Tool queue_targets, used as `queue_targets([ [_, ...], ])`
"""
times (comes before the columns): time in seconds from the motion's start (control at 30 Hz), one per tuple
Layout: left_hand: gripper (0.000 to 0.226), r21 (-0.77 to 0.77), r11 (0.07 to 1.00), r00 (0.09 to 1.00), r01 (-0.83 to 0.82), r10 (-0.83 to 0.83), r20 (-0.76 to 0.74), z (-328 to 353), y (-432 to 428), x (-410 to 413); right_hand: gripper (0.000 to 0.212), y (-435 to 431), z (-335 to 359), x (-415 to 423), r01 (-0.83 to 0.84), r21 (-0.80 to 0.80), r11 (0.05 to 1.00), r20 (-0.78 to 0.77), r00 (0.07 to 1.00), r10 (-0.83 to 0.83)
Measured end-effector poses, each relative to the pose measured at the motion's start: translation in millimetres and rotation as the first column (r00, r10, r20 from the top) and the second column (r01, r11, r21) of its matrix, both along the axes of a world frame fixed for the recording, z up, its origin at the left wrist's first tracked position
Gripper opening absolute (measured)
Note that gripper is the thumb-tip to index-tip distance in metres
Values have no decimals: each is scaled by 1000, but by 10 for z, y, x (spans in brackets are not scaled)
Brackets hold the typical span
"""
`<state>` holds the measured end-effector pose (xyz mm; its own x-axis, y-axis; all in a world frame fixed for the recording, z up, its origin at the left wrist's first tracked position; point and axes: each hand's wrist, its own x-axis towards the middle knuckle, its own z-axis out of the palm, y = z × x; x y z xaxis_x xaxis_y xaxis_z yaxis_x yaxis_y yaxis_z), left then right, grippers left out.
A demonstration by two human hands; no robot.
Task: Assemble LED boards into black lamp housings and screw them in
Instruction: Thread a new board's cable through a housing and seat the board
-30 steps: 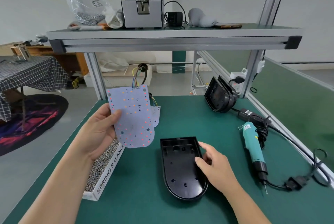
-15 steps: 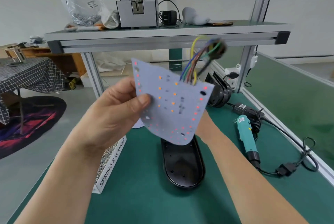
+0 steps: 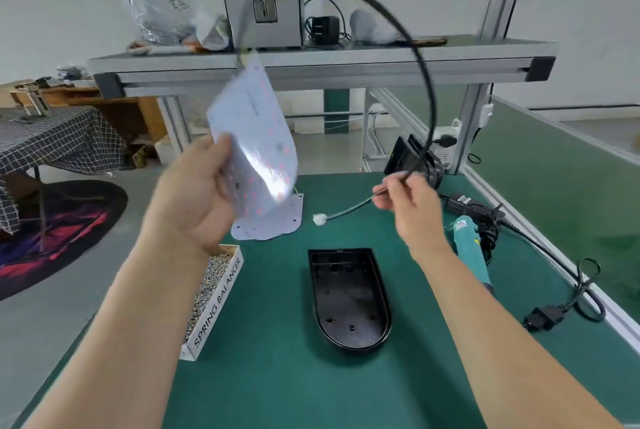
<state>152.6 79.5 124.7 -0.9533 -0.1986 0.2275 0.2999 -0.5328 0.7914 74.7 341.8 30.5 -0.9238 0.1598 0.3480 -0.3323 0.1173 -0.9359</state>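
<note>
LED board (image 3: 256,137): held up at a tilt above the far left of the table (image 3: 311,387), well clear of the housing (image 3: 349,297). It is motion-blurred, with glare across its lower face.
Left hand (image 3: 194,200): grips the board's lower edge, thumb laid on the face and fingers curled behind.
Right hand (image 3: 410,201): pinches the cable (image 3: 427,82) between thumb and fingertips. It is blurred, so I cannot tell how the other fingers lie.
Cable: black, it arcs from the board's top edge up and over to the right hand. A short tail beyond the pinch ends in a white plug (image 3: 319,219) hanging free.
Housing: black, open side up, flat on the table between the forearms, with nothing in it.
Step in hand: this looks like sorting out the lead before the board is seated. No screwing has begun.
Next move: it likely calls for feeding the plug through a hole at the housing's square end. The board would then go down flat, rounded end matching rounded end.
Nearby: a second board (image 3: 277,224) lies flat behind the held one. A box (image 3: 218,300) of screws (image 3: 211,269) sits at the left, and a teal screwdriver (image 3: 469,248) lies at the right.
Writing: "SPRING BALANCER" is printed on the box's side. The screwdriver's label is too small to read.
</note>
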Motion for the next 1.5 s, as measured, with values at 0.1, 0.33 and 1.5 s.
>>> queue_targets([
  [0.1, 52, -333, 898, 933, -287, 340, 114, -463, 73, 40, 15, 148, 278, 26, 65, -122, 990, -118, 990, -80],
  [0.33, 20, -355, 909, 820, -219, 369, 437, -1151, 6, 82, 21, 111, 148, 150, 73, 172, 982, -125, 991, -52],
  [1.5, 46, -51, 896, 874, 441, -416, 253, -1263, 544, 306, 11, 216, 404, 546, -29, 626, 779, -260, 934, 244],
])
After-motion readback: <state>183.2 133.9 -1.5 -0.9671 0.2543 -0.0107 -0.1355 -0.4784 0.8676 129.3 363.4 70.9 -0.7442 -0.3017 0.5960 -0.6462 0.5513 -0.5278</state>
